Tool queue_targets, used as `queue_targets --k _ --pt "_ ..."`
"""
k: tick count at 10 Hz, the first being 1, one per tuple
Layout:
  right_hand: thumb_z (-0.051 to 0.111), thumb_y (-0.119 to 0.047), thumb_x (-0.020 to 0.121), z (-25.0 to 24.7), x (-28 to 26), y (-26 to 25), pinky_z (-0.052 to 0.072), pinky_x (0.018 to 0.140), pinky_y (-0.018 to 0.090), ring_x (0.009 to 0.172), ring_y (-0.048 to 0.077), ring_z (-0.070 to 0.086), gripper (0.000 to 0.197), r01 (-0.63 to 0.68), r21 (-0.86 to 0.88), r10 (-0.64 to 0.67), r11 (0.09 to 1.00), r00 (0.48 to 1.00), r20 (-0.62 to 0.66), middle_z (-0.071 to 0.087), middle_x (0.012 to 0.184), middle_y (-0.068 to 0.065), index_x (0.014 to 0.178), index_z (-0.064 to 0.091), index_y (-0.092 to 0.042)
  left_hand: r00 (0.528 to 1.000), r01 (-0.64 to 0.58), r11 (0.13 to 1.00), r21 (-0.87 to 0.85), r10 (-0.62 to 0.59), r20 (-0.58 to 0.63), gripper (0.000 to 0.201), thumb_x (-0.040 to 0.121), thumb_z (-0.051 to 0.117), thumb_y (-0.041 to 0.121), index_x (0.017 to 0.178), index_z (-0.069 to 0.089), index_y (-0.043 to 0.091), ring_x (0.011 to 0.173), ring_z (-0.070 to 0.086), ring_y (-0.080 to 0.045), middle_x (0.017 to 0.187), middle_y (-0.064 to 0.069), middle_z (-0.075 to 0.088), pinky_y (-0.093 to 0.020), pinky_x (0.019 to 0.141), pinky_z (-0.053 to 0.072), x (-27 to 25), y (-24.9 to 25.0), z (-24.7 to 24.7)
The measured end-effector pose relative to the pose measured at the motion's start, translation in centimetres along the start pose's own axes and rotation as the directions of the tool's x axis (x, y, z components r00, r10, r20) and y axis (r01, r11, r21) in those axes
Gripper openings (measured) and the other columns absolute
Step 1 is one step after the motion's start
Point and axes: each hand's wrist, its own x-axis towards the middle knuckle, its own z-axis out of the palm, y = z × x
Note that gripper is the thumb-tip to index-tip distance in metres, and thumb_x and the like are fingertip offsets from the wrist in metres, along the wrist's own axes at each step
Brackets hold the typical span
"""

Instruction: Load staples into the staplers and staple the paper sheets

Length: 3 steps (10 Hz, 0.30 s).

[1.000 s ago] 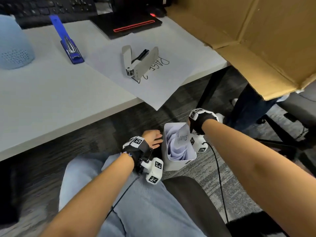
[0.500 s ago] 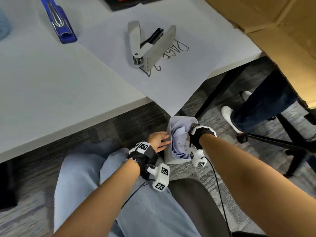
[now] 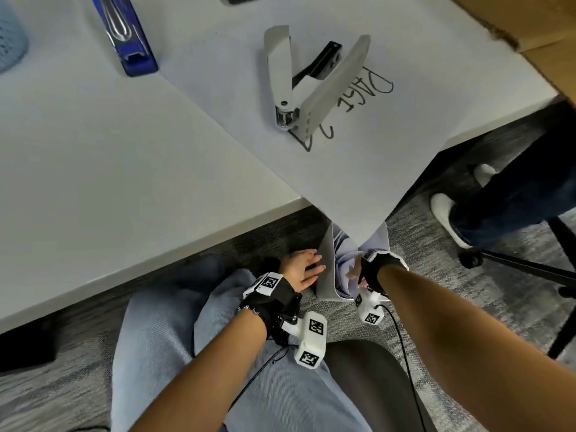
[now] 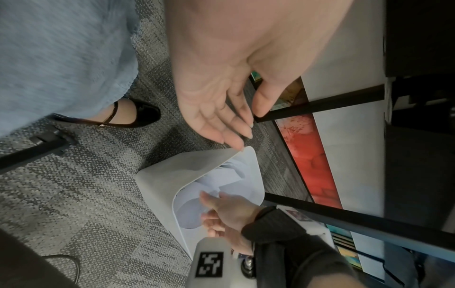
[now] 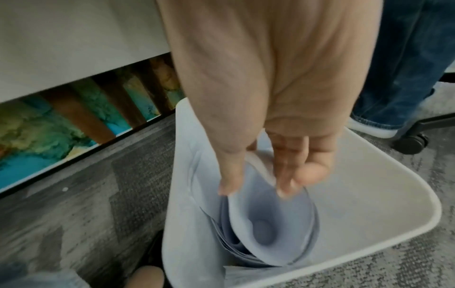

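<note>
On the floor under the table edge stands a white bin (image 3: 325, 275) (image 4: 172, 175) (image 5: 369, 175) with rolled paper sheets (image 5: 270, 224) inside. My right hand (image 3: 353, 271) (image 5: 255, 190) reaches down into it, thumb and fingers pinching the curled edge of one sheet. With straight fingers, my left hand (image 3: 314, 263) (image 4: 248, 128) touches the bin's rim with its fingertips and holds nothing. Up on the table, a grey stapler (image 3: 314, 88) lies swung wide open on a sheet marked "PAGE 2" (image 3: 358, 169) that overhangs the edge. A blue stapler (image 3: 131, 42) lies further left.
Another person's leg and white shoe (image 3: 448, 216) stand right of the bin, beside a black chair base (image 3: 514, 266). A cardboard box (image 3: 530, 26) overhangs the table's right end. My knees and black shoe (image 4: 138, 117) are left of the bin. A black table leg (image 4: 320, 105) runs behind it.
My right hand has pushed the written sheet down from the bin's top into the bin. My left hand stays at the bin's side. My head has leaned forward over the table edge.
</note>
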Motion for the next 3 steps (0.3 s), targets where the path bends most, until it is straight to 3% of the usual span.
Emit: queue_targets --k 1,2,3 --pt "0.052 -0.011 0.097 0.8 1.5 1.2 0.029 0.097 0.014 0.135 0.025 0.043 0.040 -0.028 -0.006 0.028 1.000 0.999 -0.032 0.046 0.143 0.011 0.137 0.045 -0.014 1.000 -0.001 1.000 -0.020 0.001 -0.013 0.036 0.103 0.033 0.017 0.135 0.049 0.011 0.104 0.053 -0.018 0.135 -0.006 0.056 -0.026 0.084 0.039 -0.3 0.2 -0.1" --pt "0.052 -0.021 0.098 1.0 1.8 2.2 0.038 0.099 0.031 0.126 0.032 0.049 0.041 -0.125 0.027 0.128 0.992 0.974 -0.186 0.052 0.137 0.018 0.134 0.049 -0.003 1.000 0.012 1.000 -0.023 -0.012 -0.010 0.024 0.103 0.033 0.018 0.118 0.052 0.018 0.098 0.057 -0.018 0.128 -0.004 0.057 -0.022 0.071 0.039 -0.2 0.0 -0.3" --pt "0.049 -0.013 0.098 1.5 2.3 2.5 0.036 0.102 0.026 0.133 0.025 0.044 0.040 -0.068 0.057 0.073 0.996 0.992 -0.104 0.050 0.138 0.008 0.136 0.046 0.000 1.000 -0.010 0.999 -0.039 0.009 -0.021 0.028 0.103 0.033 0.018 0.124 0.051 0.018 0.108 0.057 -0.021 0.117 0.000 0.056 -0.024 0.074 0.039 -0.1 0.1 -0.4"
